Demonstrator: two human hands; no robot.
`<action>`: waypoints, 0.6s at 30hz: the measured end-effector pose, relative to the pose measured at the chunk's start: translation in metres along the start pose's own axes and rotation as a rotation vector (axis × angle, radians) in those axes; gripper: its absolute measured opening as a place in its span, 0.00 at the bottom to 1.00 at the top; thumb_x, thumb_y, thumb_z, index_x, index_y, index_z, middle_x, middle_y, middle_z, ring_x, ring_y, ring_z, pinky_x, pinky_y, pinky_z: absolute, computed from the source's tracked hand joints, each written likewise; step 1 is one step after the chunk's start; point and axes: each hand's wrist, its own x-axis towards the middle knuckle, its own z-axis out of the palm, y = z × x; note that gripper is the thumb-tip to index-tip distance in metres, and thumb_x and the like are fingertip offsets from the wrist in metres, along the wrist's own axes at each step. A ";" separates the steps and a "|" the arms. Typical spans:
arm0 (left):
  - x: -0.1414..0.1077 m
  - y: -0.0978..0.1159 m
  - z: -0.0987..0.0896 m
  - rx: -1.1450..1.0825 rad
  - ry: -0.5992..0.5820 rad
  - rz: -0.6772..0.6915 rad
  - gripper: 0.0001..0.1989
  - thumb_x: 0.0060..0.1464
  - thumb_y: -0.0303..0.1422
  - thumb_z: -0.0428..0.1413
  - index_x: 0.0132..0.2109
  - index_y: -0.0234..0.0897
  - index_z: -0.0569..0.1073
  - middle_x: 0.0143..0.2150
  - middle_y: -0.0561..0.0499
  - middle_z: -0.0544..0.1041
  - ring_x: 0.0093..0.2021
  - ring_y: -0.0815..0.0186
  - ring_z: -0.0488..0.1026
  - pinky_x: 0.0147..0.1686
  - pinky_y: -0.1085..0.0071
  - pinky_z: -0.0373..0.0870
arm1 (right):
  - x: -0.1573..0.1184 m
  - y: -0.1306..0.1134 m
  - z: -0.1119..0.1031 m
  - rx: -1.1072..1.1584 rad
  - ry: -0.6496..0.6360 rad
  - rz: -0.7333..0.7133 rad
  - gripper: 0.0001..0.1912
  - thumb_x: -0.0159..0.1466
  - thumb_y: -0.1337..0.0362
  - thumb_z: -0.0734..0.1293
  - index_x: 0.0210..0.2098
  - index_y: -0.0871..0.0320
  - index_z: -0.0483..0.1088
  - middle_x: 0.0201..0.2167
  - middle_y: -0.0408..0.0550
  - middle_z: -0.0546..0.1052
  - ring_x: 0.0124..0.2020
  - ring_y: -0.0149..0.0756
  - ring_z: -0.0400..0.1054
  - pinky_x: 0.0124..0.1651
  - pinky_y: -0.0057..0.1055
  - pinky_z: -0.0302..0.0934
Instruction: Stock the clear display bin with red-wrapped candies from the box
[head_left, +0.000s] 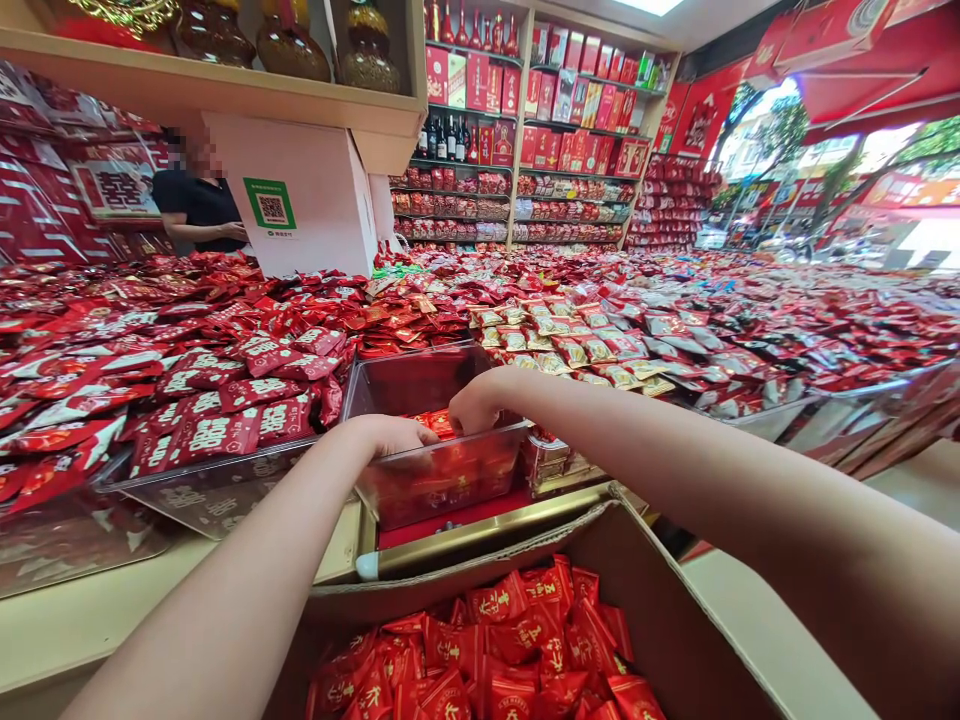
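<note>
A clear plastic bin [442, 475] stands at the counter's front edge, with a low layer of red packets [441, 422] inside. My left hand [394, 437] is at the bin's left front, its fingers reaching over the rim and partly hidden. Inside the bin, at its right side, is my right hand [476, 402], bent down with its fingertips hidden near the red packets. Below my arms, a cardboard box [660, 600] holds many red packets with gold lettering [525, 635].
Neighbouring clear bins [225, 490] heaped with wrapped sweets spread left, right and behind. A white box with a green code sign [322, 190] stands behind them. Beyond it is a person in dark clothing [199, 205]. Stocked shelves [517, 130] line the back wall.
</note>
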 end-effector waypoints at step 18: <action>0.005 -0.007 0.001 0.057 -0.040 -0.066 0.07 0.41 0.32 0.55 0.29 0.32 0.74 0.23 0.51 0.75 0.23 0.68 0.70 0.28 0.68 0.67 | 0.000 -0.007 -0.002 -0.184 -0.034 -0.063 0.16 0.48 0.70 0.61 0.35 0.72 0.72 0.30 0.55 0.74 0.24 0.34 0.64 0.23 0.28 0.55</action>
